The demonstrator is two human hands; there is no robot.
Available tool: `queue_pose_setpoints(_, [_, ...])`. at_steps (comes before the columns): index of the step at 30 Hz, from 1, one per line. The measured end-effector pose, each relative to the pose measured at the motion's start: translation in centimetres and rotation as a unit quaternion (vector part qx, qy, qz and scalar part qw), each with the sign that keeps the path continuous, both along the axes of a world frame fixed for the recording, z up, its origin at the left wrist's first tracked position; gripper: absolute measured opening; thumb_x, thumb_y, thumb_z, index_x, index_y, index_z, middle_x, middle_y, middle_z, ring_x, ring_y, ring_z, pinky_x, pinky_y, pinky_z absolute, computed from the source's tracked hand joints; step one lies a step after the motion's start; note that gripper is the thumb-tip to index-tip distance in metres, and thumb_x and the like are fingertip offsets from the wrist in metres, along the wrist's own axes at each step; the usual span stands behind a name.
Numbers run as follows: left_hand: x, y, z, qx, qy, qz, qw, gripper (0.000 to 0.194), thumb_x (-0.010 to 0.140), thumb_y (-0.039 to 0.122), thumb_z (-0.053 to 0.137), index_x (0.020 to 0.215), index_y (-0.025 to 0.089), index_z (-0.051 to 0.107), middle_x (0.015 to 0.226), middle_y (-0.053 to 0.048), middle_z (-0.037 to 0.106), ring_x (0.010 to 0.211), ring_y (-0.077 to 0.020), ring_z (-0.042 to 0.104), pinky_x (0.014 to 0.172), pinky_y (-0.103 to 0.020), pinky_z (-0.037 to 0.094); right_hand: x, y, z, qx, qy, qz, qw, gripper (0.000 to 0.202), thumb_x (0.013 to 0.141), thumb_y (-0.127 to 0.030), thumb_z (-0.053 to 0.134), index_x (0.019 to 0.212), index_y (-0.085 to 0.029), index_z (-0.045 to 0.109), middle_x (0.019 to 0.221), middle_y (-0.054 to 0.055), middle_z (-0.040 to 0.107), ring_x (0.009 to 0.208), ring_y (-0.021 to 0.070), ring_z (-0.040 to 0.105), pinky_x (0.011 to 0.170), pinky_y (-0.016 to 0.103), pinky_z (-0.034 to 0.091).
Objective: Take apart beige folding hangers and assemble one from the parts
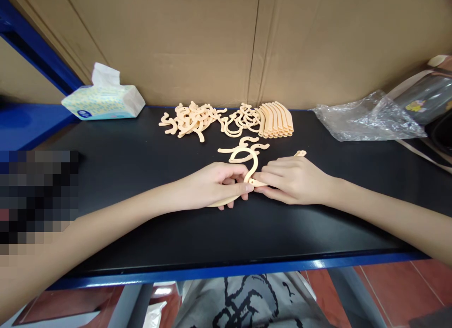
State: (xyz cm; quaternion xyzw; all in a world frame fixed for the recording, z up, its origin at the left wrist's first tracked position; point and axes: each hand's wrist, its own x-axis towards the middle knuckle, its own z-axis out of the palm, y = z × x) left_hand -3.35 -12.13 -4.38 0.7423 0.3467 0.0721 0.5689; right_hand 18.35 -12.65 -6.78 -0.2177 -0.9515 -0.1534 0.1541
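Observation:
Between my hands is a cream plastic folding hanger, its curved hook pointing up and away from me. My left hand is closed around the hook's base and one hanger arm, whose end shows below the palm. Wrapped in the fingers of my right hand is the other hanger arm. Its holed end meets the hook's base at my left thumb, and its far tip shows past my right knuckles. Whether the parts are locked together, I cannot tell. Just behind the hook lie a few loose hanger pieces.
At the back of the black table are a jumbled pile of hanger pieces, several loose hooks and a neat row of hanger arms. A tissue pack stands back left; a clear plastic bag lies back right.

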Motion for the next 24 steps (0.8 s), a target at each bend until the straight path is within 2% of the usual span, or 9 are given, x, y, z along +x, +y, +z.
queue_pose_setpoints(15, [-0.07,-0.07,0.01,0.033,0.008,-0.007,0.999,0.022,0.088,0.037,0.049,0.082,0.016,0.051,0.082,0.000,0.061,0.058,-0.0071,0.055,0.046,-0.015,0.047,-0.09,0.03,-0.13,-0.001,0.007,0.005,1.000,0.031,0.095,-0.030,0.037,0.084,-0.015,0.062,0.063,0.000,0.059,0.054,0.0110,0.051,0.055,0.025,0.036])
queue_pose_setpoints(24, [-0.02,-0.06,-0.23,0.033,-0.006,0.001,0.999,0.027,0.085,0.043,0.052,0.081,0.016,0.051,0.081,-0.001,0.060,0.057,-0.0072,0.055,0.045,-0.015,0.048,0.01,0.13,-0.10,-0.034,0.008,0.001,0.999,0.028,0.095,-0.030,0.037,0.086,-0.016,0.060,0.066,0.001,0.061,0.056,0.0116,0.053,0.056,0.024,0.036])
